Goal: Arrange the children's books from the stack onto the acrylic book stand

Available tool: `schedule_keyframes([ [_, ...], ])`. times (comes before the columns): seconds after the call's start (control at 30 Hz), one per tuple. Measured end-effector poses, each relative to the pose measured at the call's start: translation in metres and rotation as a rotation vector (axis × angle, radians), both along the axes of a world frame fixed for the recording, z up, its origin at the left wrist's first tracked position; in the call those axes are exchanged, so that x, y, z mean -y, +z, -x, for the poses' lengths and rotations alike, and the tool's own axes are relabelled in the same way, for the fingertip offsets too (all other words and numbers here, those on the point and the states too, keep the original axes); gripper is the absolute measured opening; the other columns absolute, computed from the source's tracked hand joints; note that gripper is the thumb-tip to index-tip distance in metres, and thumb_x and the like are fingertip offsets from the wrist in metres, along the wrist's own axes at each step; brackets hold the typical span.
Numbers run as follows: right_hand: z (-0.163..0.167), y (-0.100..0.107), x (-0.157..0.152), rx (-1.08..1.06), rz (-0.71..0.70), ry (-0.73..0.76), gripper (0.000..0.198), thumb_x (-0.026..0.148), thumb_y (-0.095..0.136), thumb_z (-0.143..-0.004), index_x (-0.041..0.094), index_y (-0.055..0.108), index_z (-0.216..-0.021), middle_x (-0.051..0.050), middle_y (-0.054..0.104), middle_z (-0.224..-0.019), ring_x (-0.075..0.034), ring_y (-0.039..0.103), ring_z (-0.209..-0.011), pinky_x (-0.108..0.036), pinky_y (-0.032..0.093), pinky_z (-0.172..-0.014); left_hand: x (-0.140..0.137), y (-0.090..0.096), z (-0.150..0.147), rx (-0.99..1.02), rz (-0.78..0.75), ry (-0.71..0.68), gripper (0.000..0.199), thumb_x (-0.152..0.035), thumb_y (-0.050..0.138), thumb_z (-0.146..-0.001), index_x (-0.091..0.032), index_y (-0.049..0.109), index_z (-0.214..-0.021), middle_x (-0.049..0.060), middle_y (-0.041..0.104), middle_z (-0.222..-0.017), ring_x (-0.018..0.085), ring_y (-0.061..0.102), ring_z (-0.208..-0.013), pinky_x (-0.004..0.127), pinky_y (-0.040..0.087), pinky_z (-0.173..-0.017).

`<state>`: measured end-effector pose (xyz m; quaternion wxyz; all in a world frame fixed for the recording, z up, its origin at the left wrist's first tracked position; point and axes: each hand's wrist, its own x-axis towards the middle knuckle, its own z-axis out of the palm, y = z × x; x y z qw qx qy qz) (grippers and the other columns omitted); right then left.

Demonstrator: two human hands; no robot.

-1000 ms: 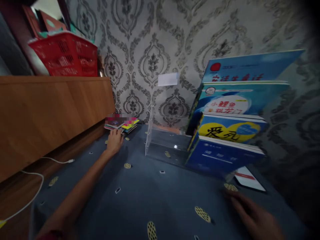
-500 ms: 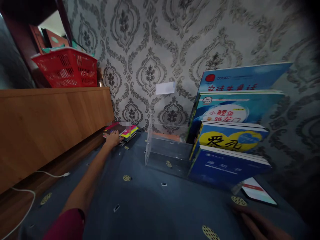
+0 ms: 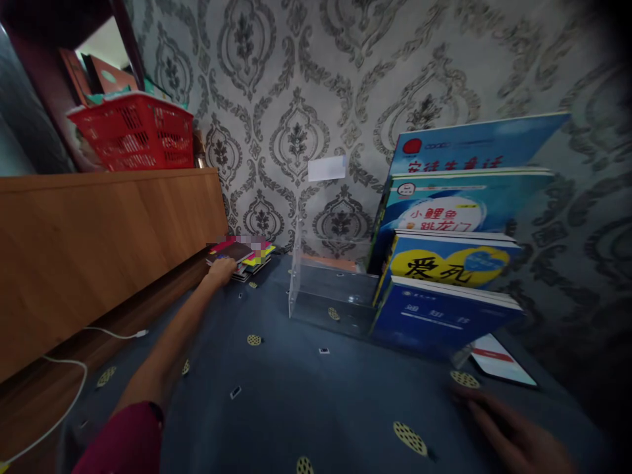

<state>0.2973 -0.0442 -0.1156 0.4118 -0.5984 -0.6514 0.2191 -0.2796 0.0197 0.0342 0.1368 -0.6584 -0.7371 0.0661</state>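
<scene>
My left hand [image 3: 222, 270] reaches far out to a small stack of books [image 3: 257, 264] with pink and yellow edges. Its fingers are curled over the near edge of the top one, a dark-covered book [image 3: 235, 250]. On the right, my right hand [image 3: 516, 431] hovers low over or rests on the cloth, dim and a little blurred, its fingers stretched out and holding nothing. A phone [image 3: 503, 361] with a lit screen lies just beyond it. Between the hands stands a clear stepped acrylic rack [image 3: 336, 293]; blue and teal picture books [image 3: 439, 204] stand in tiers at its right end.
A dark blue cloth [image 3: 291, 395] with yellow prints covers the surface. To the left, a wooden cabinet [image 3: 108, 230] carries a red plastic basket [image 3: 133, 135]. A white cable [image 3: 81, 382] runs along the left edge. Patterned wallpaper [image 3: 340, 79] closes off the back.
My left hand's fingers have gone from spread over the stack to curled at the dark-covered book's edge. My right hand shows more in the lower right. The view has shifted slightly.
</scene>
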Motion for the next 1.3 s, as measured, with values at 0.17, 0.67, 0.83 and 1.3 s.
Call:
schedule_keyframes([
  [0.17,0.012,0.018,0.011,0.039,-0.008,0.045,0.034,0.054,0.059,-0.071,0.034,0.080,-0.087,-0.006,0.081,-0.095,-0.037,0.076,-0.088,-0.047,0.061,-0.076,0.050,-0.007,-0.031,-0.084,-0.002,0.101,0.027,-0.023,0.054,-0.099,-0.009,0.061,-0.121,0.016,0.068,-0.115,0.029,0.067,-0.105,0.048,0.056,-0.088],
  [0.67,0.013,0.012,0.020,0.132,-0.052,0.050,0.038,0.052,0.055,-0.081,0.025,0.076,-0.098,-0.007,0.080,-0.093,-0.031,0.075,-0.089,-0.042,0.060,-0.075,0.199,-0.044,-0.154,0.230,0.216,-0.283,0.021,-0.034,0.052,-0.098,-0.020,0.066,-0.106,0.010,0.073,-0.099,0.029,0.072,-0.092,0.036,0.055,-0.073],
  [0.83,0.012,0.009,0.017,0.149,-0.086,0.055,0.036,0.050,0.056,-0.081,0.024,0.075,-0.095,-0.008,0.080,-0.092,-0.031,0.075,-0.085,-0.039,0.060,-0.067,0.160,-0.065,-0.108,0.335,0.015,-0.128,0.039,-0.038,0.047,-0.099,-0.019,0.055,-0.132,0.015,0.060,-0.140,0.032,0.059,-0.126,0.045,0.050,-0.101],
  [1.3,0.037,0.032,0.039,0.281,-0.109,0.177,0.032,0.036,0.046,-0.088,0.024,0.074,-0.097,-0.008,0.079,-0.101,-0.028,0.075,-0.091,-0.040,0.059,-0.082,0.162,-0.137,-0.130,0.537,-0.118,-0.352,0.055,-0.044,0.042,-0.100,-0.017,0.045,-0.147,0.016,0.040,-0.159,0.033,0.024,-0.153,0.056,0.029,-0.121],
])
